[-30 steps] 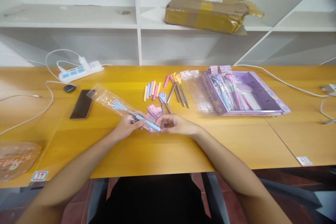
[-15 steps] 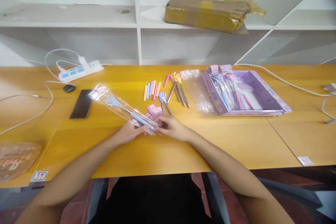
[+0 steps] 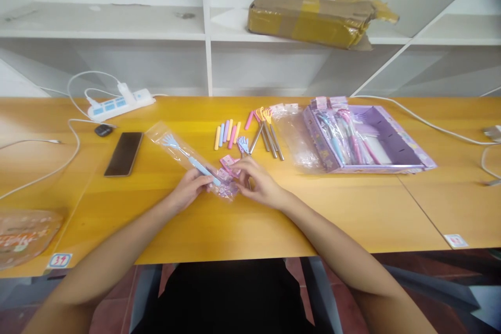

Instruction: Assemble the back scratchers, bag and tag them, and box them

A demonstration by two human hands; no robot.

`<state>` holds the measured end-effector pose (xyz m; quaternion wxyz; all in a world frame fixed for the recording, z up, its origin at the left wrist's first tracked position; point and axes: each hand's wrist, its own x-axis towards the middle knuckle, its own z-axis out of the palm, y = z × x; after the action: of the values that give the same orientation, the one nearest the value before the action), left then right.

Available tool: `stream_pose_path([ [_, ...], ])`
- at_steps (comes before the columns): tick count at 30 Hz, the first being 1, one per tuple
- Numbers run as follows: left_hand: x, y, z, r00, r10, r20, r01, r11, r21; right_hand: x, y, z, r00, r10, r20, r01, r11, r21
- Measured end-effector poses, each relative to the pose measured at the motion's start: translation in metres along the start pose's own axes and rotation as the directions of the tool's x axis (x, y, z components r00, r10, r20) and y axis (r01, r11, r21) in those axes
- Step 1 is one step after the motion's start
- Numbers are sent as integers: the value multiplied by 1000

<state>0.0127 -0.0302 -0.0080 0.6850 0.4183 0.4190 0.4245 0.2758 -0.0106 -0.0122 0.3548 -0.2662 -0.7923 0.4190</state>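
Observation:
A light blue back scratcher [image 3: 199, 166] with a hand-shaped head lies slantwise inside a clear plastic bag [image 3: 156, 133]. My left hand [image 3: 191, 186] is closed around its handle end through the bag. Beside the bag's open end, my right hand [image 3: 260, 183] has its thumb and forefinger apart, the forefinger touching or just over the small pink cards [image 3: 227, 162]. Behind it, blue scratcher heads [image 3: 243, 144] are partly hidden by the fingers. Farther back lie scratchers with yellow and pink heads and metal rods [image 3: 270, 133], and several coloured handle sleeves [image 3: 228, 133].
At the right stands a purple box [image 3: 399, 135] of bagged scratchers, with clear bags [image 3: 295, 141] beside it. To the left are a phone [image 3: 123, 154], a power strip [image 3: 121, 105] with cables and a transparent orange-tinted pouch [image 3: 29, 237]. A taped carton [image 3: 309, 15] sits on the shelf.
My right hand has let go of the bag's end and moved slightly right and up to the pink cards. The bagged scratcher, held by my left hand, has shifted slightly right.

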Motion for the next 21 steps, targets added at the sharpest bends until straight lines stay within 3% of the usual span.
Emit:
stream_pose_path([
  [7,2,-7,-2,999,-9,31,3,987,163,3,-7,1,956,-292,-30,289,954,-81],
  [15,-1,-4,2,983,-38,180,-21,950,313,7,-14,0,967,-240,-86,236,970,-49],
  [21,-4,-2,7,948,-59,314,-33,960,280,6,-11,5,985,-158,-68,155,987,-42],
])
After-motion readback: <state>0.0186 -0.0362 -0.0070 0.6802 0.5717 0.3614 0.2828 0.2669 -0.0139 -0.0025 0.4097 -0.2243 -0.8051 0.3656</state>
